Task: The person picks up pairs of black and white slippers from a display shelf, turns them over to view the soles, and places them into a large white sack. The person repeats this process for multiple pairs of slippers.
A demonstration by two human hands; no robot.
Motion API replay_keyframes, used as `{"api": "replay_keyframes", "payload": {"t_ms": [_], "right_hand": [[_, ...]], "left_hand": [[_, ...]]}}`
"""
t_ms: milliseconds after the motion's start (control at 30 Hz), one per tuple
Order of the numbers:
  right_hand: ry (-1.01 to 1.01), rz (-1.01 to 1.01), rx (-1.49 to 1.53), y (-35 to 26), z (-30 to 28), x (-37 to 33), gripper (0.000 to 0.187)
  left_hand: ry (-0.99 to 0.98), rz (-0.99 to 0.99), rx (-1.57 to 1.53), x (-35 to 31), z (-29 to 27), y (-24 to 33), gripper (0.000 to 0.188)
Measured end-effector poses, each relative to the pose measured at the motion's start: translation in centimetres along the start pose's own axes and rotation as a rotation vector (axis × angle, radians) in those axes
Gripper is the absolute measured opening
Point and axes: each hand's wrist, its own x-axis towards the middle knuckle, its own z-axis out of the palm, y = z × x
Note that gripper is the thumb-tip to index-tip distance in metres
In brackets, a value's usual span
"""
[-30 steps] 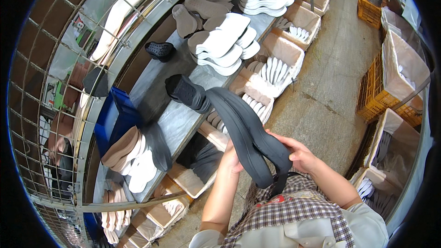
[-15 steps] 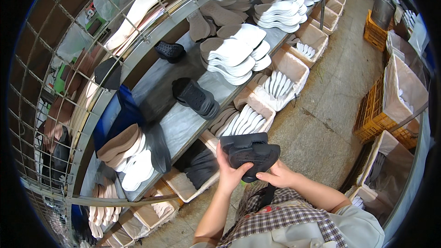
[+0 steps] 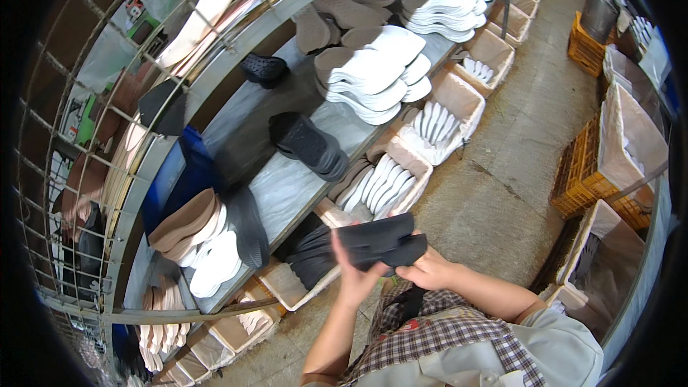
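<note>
A few black shoe soles [image 3: 378, 238], laid together, are held in front of my body between both hands. My left hand [image 3: 352, 276] grips them at the left end, fingers along the side and thumb below. At the lower right end, my right hand [image 3: 428, 269] closes on them, its fingers partly hidden. The soles' edges are a little blurred and their lower ends overlap. Left of my hands, more black soles [image 3: 312, 258] lie in a lined bin under the metal bench. A stack of black soles [image 3: 308, 145] rests on the bench top.
White and brown soles [image 3: 376, 75] are piled along the metal bench [image 3: 283, 190]. Lined bins of soles [image 3: 387, 183] stand beneath its edge. A wire mesh [image 3: 79, 129] rises at the left. Yellow crates [image 3: 577, 165] line the right of the aisle floor [image 3: 487, 172].
The black soles have been tilted, so their broad holed face no longer shows and their edges do. My right hand has turned with them. My view has shifted slightly.
</note>
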Motion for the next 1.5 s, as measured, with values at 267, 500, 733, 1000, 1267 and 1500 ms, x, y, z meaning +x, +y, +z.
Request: {"api": "replay_keyframes", "payload": {"t_ms": [267, 500, 733, 1000, 1267, 1500], "right_hand": [[0.015, 0.044, 0.143, -2.3, -0.6, 4.4, 0.093], [0.475, 0.071, 0.279, 0.9, -3.4, 15.0, 0.066], [0.231, 0.387, 0.775, 4.2, -6.6, 28.9, 0.074], [-0.016, 0.421, 0.989, 5.8, -4.0, 32.0, 0.069], [0.109, 0.364, 0.976, 4.5, -2.3, 31.8, 0.072], [0.536, 0.022, 0.398, 3.6, -2.4, 20.8, 0.042]], "left_hand": [[0.235, -0.226, -0.28, -0.6, -2.9, 1.5, 0.103], [0.627, -0.461, -0.529, 8.6, -12.8, 3.8, 0.057], [0.46, -0.844, -0.655, 16.5, -19.9, -0.4, 0.039], [0.354, -0.716, -0.44, 16.1, -22.6, -0.6, 0.05], [0.411, -0.063, 0.238, 21.9, -22.3, 3.9, 0.073], [0.32, -0.299, -0.12, 41.6, -22.2, -1.4, 0.069]]}}
